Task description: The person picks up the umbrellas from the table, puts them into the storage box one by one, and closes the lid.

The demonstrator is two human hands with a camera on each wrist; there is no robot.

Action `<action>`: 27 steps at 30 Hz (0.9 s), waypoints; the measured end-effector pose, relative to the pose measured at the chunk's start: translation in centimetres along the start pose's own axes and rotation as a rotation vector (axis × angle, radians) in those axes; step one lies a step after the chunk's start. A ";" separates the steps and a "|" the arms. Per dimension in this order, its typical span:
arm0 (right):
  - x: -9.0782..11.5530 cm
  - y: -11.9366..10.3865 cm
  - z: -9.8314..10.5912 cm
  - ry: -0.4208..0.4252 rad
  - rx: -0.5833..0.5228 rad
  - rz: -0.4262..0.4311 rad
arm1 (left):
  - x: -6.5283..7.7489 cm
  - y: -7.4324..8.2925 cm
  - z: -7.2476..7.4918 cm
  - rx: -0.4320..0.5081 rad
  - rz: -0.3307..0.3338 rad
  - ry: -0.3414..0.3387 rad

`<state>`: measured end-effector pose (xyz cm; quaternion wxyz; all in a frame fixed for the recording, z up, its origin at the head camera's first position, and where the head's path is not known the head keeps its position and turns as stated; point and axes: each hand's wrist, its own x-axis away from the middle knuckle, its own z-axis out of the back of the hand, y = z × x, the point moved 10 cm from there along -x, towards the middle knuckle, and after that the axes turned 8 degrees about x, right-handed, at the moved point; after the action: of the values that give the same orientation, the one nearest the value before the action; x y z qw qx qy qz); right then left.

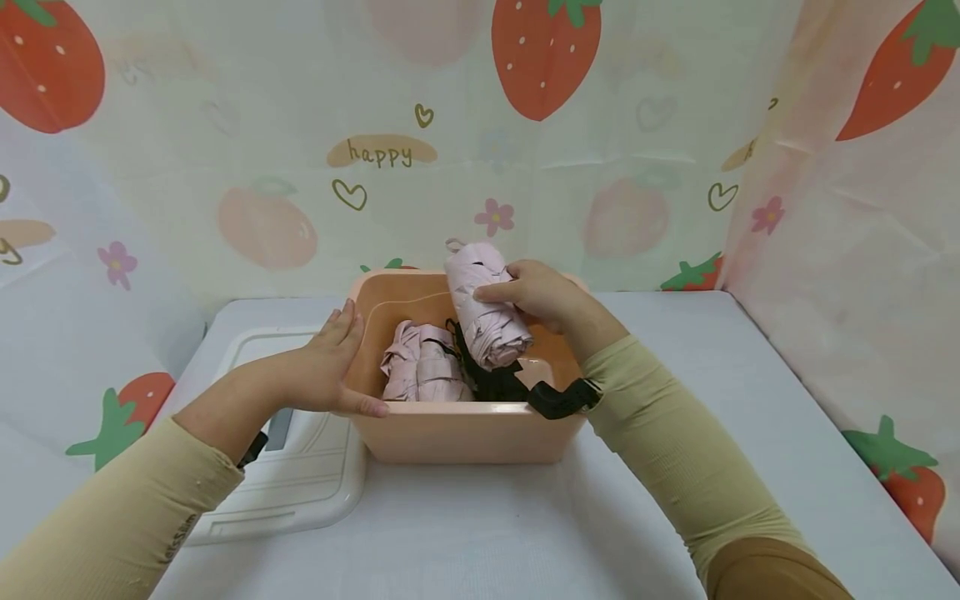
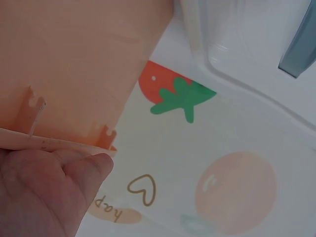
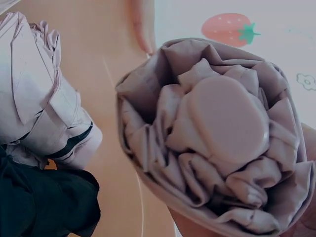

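Observation:
A folded pink umbrella [image 1: 483, 308] is tilted over an orange plastic bin [image 1: 457, 437], and my right hand [image 1: 543, 296] grips it round the side. In the right wrist view, the rounded handle end of this umbrella [image 3: 229, 121] shows inside its gathered cloth. My left hand [image 1: 322, 367] rests against the bin's left wall with fingers extended, its thumb at the front rim. Inside the bin lies more folded pink umbrella cloth [image 1: 427, 371], with a black cloth bundle [image 1: 491, 382] beside it. The held umbrella partly hides the black bundle.
A white lid [image 1: 315, 483] with a grey latch [image 1: 279, 429] lies on the white-covered table [image 1: 480, 533], left of and partly behind the bin. A strawberry-print curtain [image 1: 420, 217] hangs close behind the table. Another curtain panel [image 1: 862, 275] stands along the right.

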<state>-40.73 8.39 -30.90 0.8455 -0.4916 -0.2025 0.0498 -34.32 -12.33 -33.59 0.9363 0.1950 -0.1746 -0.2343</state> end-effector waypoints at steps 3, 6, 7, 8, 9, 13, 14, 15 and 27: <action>0.0 0.1 0.0 0.001 0.007 -0.006 | 0.0 0.0 0.0 0.001 0.001 -0.001; -0.1 0.2 0.0 0.000 0.010 -0.012 | 0.0 0.0 0.0 0.001 0.001 -0.002; -0.1 0.3 0.0 -0.001 0.007 -0.013 | 0.0 0.0 0.0 0.001 0.002 -0.002; -0.1 0.3 0.0 -0.002 -0.004 -0.015 | -0.1 0.1 0.0 0.001 0.001 -0.002; -0.1 0.3 0.0 -0.003 -0.030 -0.015 | -0.1 0.1 0.0 0.003 0.002 -0.003; 0.0 0.0 0.2 -0.014 -0.136 -0.004 | -0.1 0.1 0.0 0.007 0.007 -0.005; 0.1 0.0 0.2 -0.015 -0.154 -0.005 | -0.1 0.1 0.0 0.008 0.008 -0.005; 0.1 -0.1 0.2 -0.022 -0.167 -0.004 | -0.1 0.1 0.0 0.010 0.012 -0.007; 0.4 -0.3 0.0 -0.056 -0.145 -0.006 | -0.1 0.0 0.0 0.005 0.021 -0.009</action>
<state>-40.40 8.38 -30.50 0.8019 -0.5491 -0.2308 0.0462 -34.39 -12.34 -33.64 0.9373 0.1944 -0.1816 -0.2251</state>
